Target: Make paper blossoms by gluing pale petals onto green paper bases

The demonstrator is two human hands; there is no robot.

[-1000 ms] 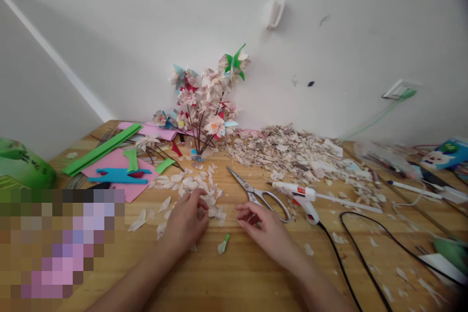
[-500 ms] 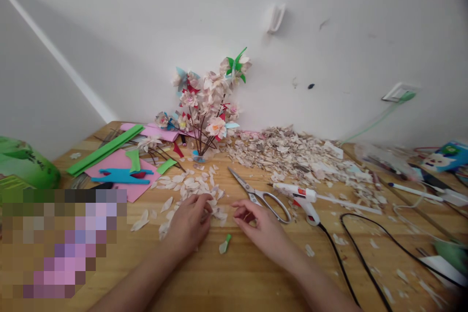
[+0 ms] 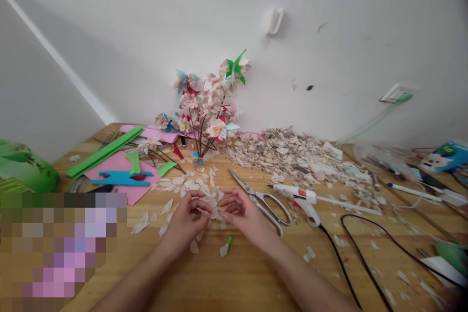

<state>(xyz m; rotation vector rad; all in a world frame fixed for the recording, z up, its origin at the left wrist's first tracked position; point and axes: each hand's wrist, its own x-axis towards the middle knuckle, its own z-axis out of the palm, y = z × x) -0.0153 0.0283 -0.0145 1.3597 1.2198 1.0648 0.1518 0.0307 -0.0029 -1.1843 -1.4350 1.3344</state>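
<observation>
My left hand and my right hand meet over a scatter of pale paper petals on the wooden table. The left hand's fingers are curled, pinching a pale petal. My right hand's fingers curl in toward it, touching the same small clump; what they hold is hidden. A small petal with a green tip lies just in front of the hands. Silver scissors lie open right beside the right hand.
A paper flower bouquet stands by the wall. A big heap of paper scraps lies at the back right. A white glue gun with black cable lies right of the scissors. Pink sheet and green strip lie left.
My right hand has moved left from near the scissors' handles to meet the left hand over the petals. The left hand has lifted slightly and curled its fingers.
</observation>
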